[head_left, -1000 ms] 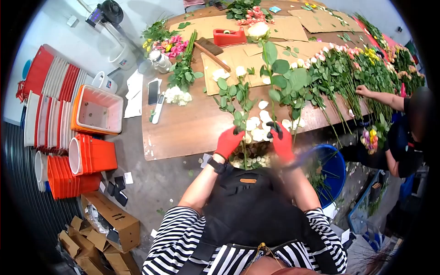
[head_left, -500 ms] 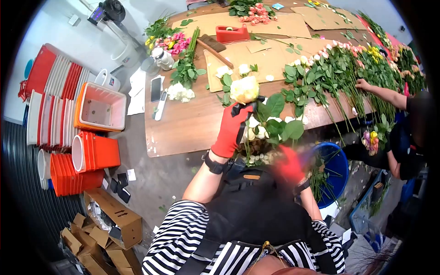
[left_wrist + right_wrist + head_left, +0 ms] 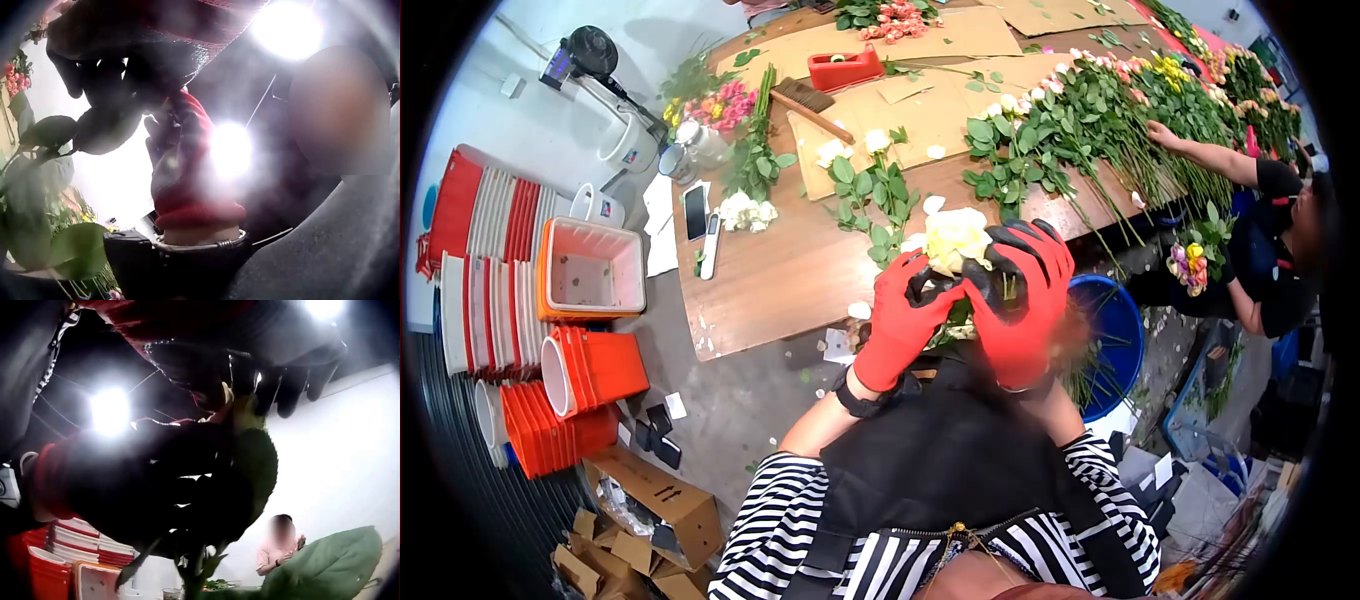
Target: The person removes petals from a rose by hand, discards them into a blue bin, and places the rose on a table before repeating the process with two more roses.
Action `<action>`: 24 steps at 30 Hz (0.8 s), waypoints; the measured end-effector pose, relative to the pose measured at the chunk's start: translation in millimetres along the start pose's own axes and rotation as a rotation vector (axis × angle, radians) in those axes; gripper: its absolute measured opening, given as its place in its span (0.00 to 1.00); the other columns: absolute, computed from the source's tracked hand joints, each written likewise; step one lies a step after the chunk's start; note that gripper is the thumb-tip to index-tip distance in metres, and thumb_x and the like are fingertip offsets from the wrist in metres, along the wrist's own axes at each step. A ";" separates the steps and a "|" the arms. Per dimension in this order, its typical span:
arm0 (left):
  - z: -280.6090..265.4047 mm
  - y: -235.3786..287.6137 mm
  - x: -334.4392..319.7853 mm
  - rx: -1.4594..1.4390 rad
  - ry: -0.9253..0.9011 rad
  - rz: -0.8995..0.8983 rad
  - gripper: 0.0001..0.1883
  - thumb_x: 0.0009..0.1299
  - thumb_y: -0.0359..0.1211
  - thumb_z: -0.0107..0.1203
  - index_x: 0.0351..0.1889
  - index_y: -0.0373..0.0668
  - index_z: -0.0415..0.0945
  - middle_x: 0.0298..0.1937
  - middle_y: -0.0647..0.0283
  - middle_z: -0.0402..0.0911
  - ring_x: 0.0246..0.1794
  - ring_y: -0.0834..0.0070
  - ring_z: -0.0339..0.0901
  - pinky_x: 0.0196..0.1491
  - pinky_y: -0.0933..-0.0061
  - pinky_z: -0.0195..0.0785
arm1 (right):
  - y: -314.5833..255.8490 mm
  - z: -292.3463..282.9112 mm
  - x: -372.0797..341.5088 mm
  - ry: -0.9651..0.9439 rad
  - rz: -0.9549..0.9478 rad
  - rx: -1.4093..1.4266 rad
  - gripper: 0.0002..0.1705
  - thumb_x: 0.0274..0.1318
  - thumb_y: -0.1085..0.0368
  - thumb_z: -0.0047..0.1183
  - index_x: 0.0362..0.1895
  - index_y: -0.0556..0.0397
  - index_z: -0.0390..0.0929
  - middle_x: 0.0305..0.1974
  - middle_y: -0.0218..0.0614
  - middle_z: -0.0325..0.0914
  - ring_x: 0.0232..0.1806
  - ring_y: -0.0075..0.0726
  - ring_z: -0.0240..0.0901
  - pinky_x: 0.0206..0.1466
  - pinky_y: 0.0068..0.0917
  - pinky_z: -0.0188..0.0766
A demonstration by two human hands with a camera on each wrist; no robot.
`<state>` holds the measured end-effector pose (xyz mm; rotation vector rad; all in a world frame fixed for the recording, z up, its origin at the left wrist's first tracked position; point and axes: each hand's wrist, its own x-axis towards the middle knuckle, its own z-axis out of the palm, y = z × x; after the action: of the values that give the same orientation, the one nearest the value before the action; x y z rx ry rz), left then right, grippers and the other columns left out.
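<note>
A cream-white rose point(image 3: 957, 238) stands bloom-up between two hands in red gloves with black fingertips, above the near edge of the wooden tabletop point(image 3: 775, 285). The left hand point(image 3: 908, 318) has its fingers clamped round the rose's stem just under the bloom. The right hand point(image 3: 1028, 295) is close against the bloom's other side, its fingers straight and slightly apart, with the thumb at the base of the petals. Toothed green leaves point(image 3: 256, 481) hang below the grip in the right wrist view. Beyond the bloom, leafy stems with small white roses point(image 3: 875, 185) lie partly over a cardboard sheet point(image 3: 945, 110), near a wooden-handled brush point(image 3: 825, 122) and a red tape dispenser point(image 3: 845, 70). To the left are a bunch of white roses point(image 3: 748, 212) and a smartphone point(image 3: 695, 212); to the right stretches a row of pale roses point(image 3: 1070, 110), where another person's hand point(image 3: 1165, 133) touches the stems. A blue bucket point(image 3: 1136, 370) holding cut stems stands on the floor beside the right arm.
</note>
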<state>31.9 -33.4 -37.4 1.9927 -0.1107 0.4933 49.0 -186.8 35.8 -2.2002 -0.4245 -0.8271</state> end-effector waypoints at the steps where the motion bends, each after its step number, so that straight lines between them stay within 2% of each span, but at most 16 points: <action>1: -7.8 13.3 6.3 -0.084 -0.085 -0.211 0.27 0.56 0.32 0.72 0.53 0.36 0.76 0.56 0.52 0.75 0.52 0.65 0.73 0.53 0.65 0.67 | -0.1 -0.2 0.6 0.008 0.004 0.021 0.24 0.41 0.64 0.68 0.46 0.50 0.77 0.52 0.41 0.76 0.59 0.54 0.68 0.66 0.52 0.56; 2: -21.0 36.3 19.4 -0.169 -0.173 -0.423 0.26 0.56 0.31 0.71 0.53 0.36 0.76 0.53 0.54 0.77 0.49 0.69 0.75 0.51 0.67 0.69 | -0.8 -1.6 0.6 0.016 0.011 0.041 0.24 0.40 0.66 0.68 0.46 0.50 0.77 0.51 0.42 0.76 0.58 0.53 0.69 0.65 0.50 0.57; 3: -16.9 32.6 14.8 -0.335 -0.113 -0.452 0.26 0.57 0.30 0.70 0.54 0.35 0.76 0.48 0.59 0.79 0.42 0.75 0.75 0.46 0.72 0.70 | -1.5 -2.3 0.0 0.027 0.020 0.060 0.25 0.39 0.68 0.68 0.46 0.51 0.77 0.50 0.42 0.77 0.58 0.53 0.69 0.65 0.49 0.59; 4: -12.8 29.0 10.2 -0.502 -0.049 -0.474 0.25 0.59 0.29 0.68 0.54 0.34 0.76 0.43 0.63 0.81 0.34 0.82 0.75 0.41 0.76 0.72 | -0.3 0.8 -2.4 0.059 0.122 0.213 0.23 0.41 0.69 0.66 0.47 0.52 0.77 0.49 0.41 0.77 0.56 0.50 0.70 0.63 0.45 0.61; 7: -1.0 2.3 -2.2 -0.384 -0.006 -0.346 0.26 0.62 0.26 0.64 0.58 0.32 0.67 0.44 0.62 0.78 0.36 0.80 0.75 0.42 0.77 0.71 | 11.2 17.8 -17.6 0.170 0.467 0.677 0.20 0.47 0.73 0.60 0.48 0.55 0.77 0.47 0.38 0.78 0.53 0.41 0.73 0.59 0.34 0.66; 9: -8.2 14.1 5.4 -0.533 -0.001 -0.386 0.22 0.62 0.26 0.62 0.55 0.32 0.73 0.40 0.63 0.81 0.35 0.81 0.76 0.41 0.77 0.72 | 21.0 23.2 -24.7 0.262 0.751 0.990 0.18 0.51 0.75 0.56 0.49 0.57 0.76 0.47 0.36 0.78 0.51 0.34 0.74 0.55 0.26 0.68; 11: -15.0 24.1 10.5 -0.613 0.023 -0.449 0.20 0.62 0.26 0.60 0.53 0.32 0.76 0.37 0.63 0.82 0.34 0.82 0.77 0.41 0.77 0.72 | 30.8 12.9 -21.2 0.252 0.762 1.092 0.19 0.54 0.75 0.50 0.53 0.59 0.75 0.48 0.37 0.78 0.51 0.32 0.73 0.58 0.26 0.67; 13: -18.4 28.8 13.2 -0.626 0.065 -0.531 0.18 0.62 0.26 0.58 0.51 0.32 0.76 0.35 0.64 0.82 0.35 0.82 0.77 0.42 0.77 0.72 | 21.7 -5.9 -7.1 0.102 0.509 1.012 0.23 0.51 0.77 0.50 0.55 0.61 0.74 0.53 0.42 0.75 0.58 0.37 0.70 0.63 0.31 0.63; 15: -23.1 28.6 20.0 -0.646 -0.002 -0.478 0.17 0.61 0.25 0.59 0.48 0.32 0.77 0.36 0.64 0.82 0.35 0.81 0.77 0.43 0.77 0.71 | 6.1 -17.7 8.0 0.059 0.237 0.650 0.27 0.46 0.78 0.50 0.56 0.62 0.73 0.59 0.47 0.71 0.65 0.43 0.65 0.68 0.36 0.59; 16: -23.6 28.6 22.2 -0.658 -0.038 -0.450 0.16 0.60 0.25 0.60 0.47 0.32 0.77 0.36 0.64 0.82 0.36 0.81 0.78 0.43 0.77 0.71 | 6.9 -20.5 4.3 0.044 0.177 0.515 0.29 0.42 0.78 0.53 0.56 0.61 0.74 0.62 0.47 0.68 0.67 0.45 0.61 0.68 0.38 0.59; 19: -18.9 31.7 22.9 -0.561 -0.007 -0.344 0.16 0.58 0.23 0.63 0.45 0.32 0.77 0.39 0.63 0.81 0.38 0.78 0.77 0.44 0.77 0.70 | -7.0 -17.0 0.6 0.012 0.273 0.499 0.29 0.41 0.75 0.57 0.54 0.57 0.75 0.60 0.44 0.71 0.67 0.49 0.60 0.69 0.42 0.58; 23: -16.7 29.2 22.2 -0.458 0.049 -0.174 0.18 0.55 0.24 0.66 0.45 0.33 0.76 0.41 0.61 0.79 0.39 0.74 0.77 0.46 0.74 0.70 | -9.2 -13.1 8.6 -0.123 0.150 0.282 0.30 0.38 0.65 0.67 0.52 0.51 0.77 0.56 0.39 0.74 0.63 0.51 0.62 0.67 0.45 0.55; 24: -15.3 25.4 21.0 -0.428 0.071 -0.134 0.19 0.55 0.24 0.66 0.45 0.33 0.76 0.40 0.60 0.79 0.39 0.73 0.77 0.46 0.74 0.70 | -14.6 -11.3 10.3 -0.114 0.150 0.281 0.29 0.38 0.66 0.68 0.50 0.51 0.78 0.56 0.39 0.74 0.62 0.51 0.63 0.67 0.45 0.55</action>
<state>39.2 -28.9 -2.1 1.5516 -0.0343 0.4135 44.2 -184.7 56.3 -1.9940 -0.3989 -0.5289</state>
